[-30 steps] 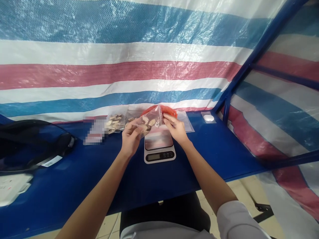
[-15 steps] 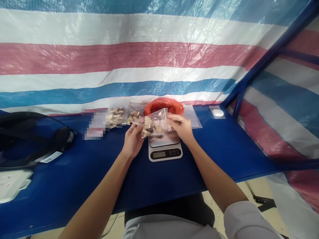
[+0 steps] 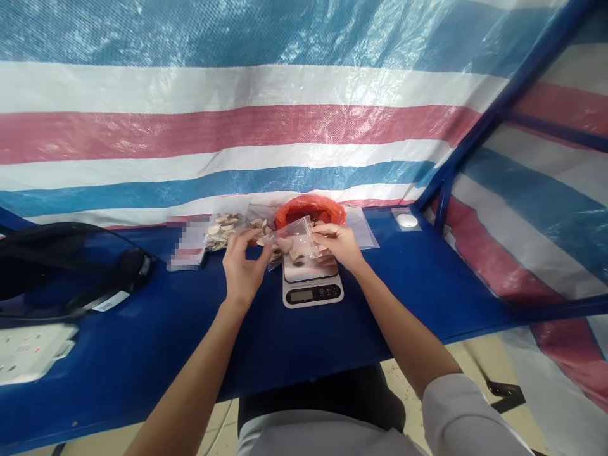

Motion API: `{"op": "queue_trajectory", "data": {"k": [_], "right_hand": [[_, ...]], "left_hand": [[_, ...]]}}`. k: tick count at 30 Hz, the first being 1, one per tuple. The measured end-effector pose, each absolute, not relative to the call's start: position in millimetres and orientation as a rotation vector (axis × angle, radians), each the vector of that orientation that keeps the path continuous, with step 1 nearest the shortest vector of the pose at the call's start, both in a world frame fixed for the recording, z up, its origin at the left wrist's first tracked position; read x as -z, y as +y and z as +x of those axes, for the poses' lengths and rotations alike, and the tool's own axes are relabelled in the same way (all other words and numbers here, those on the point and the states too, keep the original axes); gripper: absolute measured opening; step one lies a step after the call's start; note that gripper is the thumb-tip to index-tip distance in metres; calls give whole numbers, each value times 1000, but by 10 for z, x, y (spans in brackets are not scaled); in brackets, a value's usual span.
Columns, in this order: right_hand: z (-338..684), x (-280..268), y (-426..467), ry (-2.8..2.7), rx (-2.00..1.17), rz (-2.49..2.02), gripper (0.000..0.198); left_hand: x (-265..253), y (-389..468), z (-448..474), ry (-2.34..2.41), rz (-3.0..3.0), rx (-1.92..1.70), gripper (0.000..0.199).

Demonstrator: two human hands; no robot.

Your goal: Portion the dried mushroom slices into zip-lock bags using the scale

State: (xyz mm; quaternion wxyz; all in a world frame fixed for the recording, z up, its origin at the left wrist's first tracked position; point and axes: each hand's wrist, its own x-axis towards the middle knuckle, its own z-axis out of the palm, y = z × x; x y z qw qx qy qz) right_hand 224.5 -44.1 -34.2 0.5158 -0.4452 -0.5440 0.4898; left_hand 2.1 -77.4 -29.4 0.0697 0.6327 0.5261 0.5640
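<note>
A clear zip bag (image 3: pixel 298 235) with several pale, dark-edged dried pieces, perhaps mushroom slices, hangs over the kitchen scale (image 3: pixel 313 294). My right hand (image 3: pixel 339 244) pinches the bag by its right end. Beside its left end is my left hand (image 3: pixel 243 263), thumb and fingers apart; whether the thumb tip touches the plastic I cannot tell. The scale's white front and dark display strip show, while the bag and right hand cover part of its plate. Just behind stands an open red plastic bag (image 3: pixel 311 204), its contents mostly hidden.
Filled clear bags (image 3: pixel 223 231) lie at the back left, near a blurred-out item (image 3: pixel 189 244). A flat clear bag (image 3: pixel 363 228) and a white oval object (image 3: pixel 407 220) are at the right. Headgear with a strap (image 3: pixel 137 263) and a power strip (image 3: pixel 35 351) occupy the left.
My left hand has loosened from the bag's left end and spread its fingers, shifting slightly left. The right hand still holds the bag. The view has tilted up a little.
</note>
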Motion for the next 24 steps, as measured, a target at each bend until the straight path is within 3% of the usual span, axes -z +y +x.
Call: {"op": "queue_trajectory", "data": {"k": [5, 9, 14, 24], "right_hand": [[2227, 168, -341, -1497, -1193, -1024, 30], [2198, 52, -256, -1598, -1211, -986, 23], [2189, -19, -176, -1672, -1281, -944, 19], [2219, -96, -25, -1787, -1339, -1064, 19]], "left_hand": [[49, -697, 240, 1352, 2029, -1315, 18], [-42, -476, 326, 1320, 1798, -1115, 29], [-43, -255, 311, 1207, 1409, -1067, 42], [-11, -57, 215, 1048, 1189, -939, 27]]}}
